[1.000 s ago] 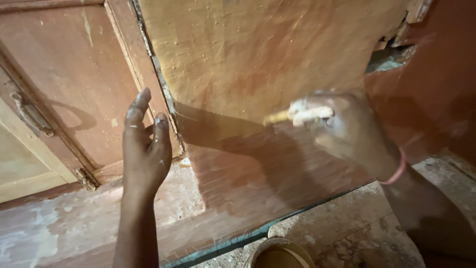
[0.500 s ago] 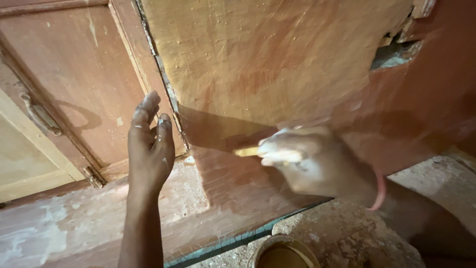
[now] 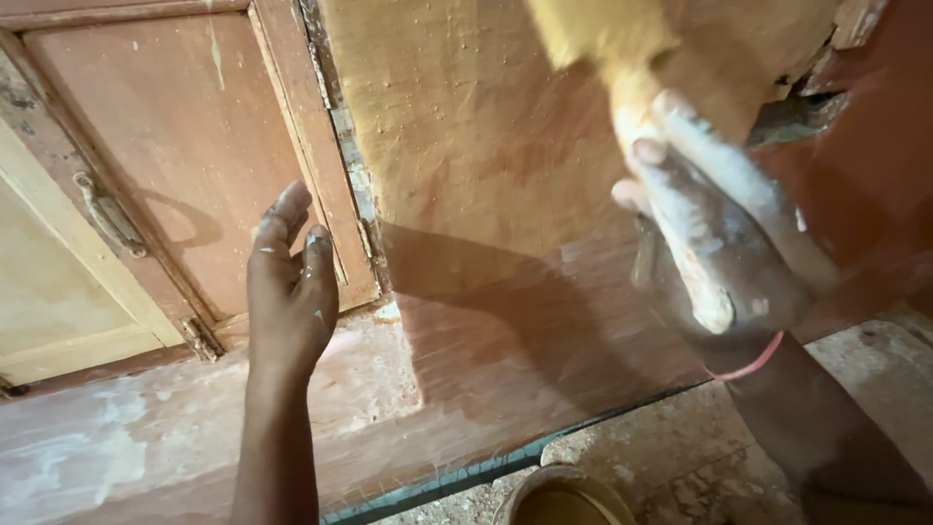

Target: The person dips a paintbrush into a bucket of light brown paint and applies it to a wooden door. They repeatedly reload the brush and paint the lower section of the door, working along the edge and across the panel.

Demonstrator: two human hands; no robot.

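My right hand [image 3: 724,228], dusted with white, is raised close to the camera and grips a paint brush [image 3: 607,49] loaded with yellow-ochre paint, its head pointing up and left. Behind it the wall [image 3: 466,146] is coated in fresh ochre paint above a reddish-brown lower band [image 3: 544,340]. A thin red band circles my right wrist. My left hand [image 3: 290,282] hangs flat and empty, fingers together and pointing up, beside the door frame [image 3: 335,156], without clearly touching it.
A reddish wooden door [image 3: 165,136] with a metal latch [image 3: 112,216] fills the left. A pale stone sill [image 3: 146,428] runs below it. A round paint pot [image 3: 564,498] of ochre paint stands on the rough floor [image 3: 875,379] at the bottom edge. A broken hole [image 3: 797,112] shows at upper right.
My right hand has swung up from low against the reddish band toward the camera, carrying the brush up over the ochre area. My left hand stays by the door frame.
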